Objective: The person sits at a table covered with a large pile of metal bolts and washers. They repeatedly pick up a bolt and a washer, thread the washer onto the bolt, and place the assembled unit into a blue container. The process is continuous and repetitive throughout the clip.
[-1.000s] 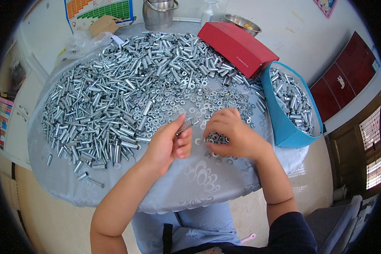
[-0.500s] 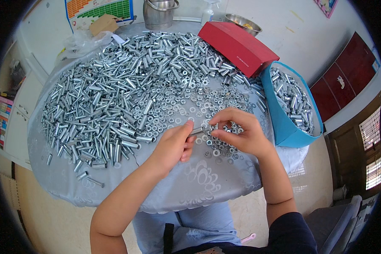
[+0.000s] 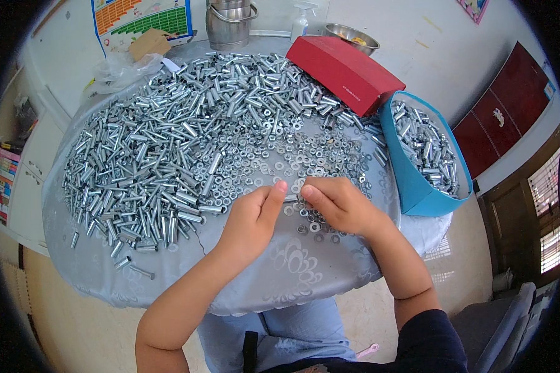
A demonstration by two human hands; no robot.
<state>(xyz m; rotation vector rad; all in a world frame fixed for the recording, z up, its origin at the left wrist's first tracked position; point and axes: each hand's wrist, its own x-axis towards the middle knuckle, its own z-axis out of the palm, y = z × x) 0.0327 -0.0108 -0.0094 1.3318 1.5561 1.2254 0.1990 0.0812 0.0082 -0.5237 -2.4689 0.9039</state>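
Note:
Over the near middle of the table, both my hands are closed on one silvery metal bolt (image 3: 290,198). My left hand (image 3: 252,219) grips one end, thumb stretched along the top. Around the other end my right hand (image 3: 341,204) is curled, its thumb pressed toward the bolt. Only a short shiny length shows between the hands, and the fingers hide both ends. Just beyond my hands lie loose washers and nuts (image 3: 317,163). A large heap of metal sleeves and bolts (image 3: 149,149) spreads over the left and far parts of the table.
A blue fabric bin (image 3: 410,186) holding metal sleeves stands at the right edge, beside a red box (image 3: 348,71). At the back are a metal pail (image 3: 228,28), a spray bottle (image 3: 300,23), a steel bowl (image 3: 354,34) and a plastic bag (image 3: 121,71). A patterned grey cloth (image 3: 292,267) covers the table.
My right fingers, earlier pinching at a washer or nut on the bolt's end, have closed around that end. My left thumb now lies along the top. The view has shifted slightly.

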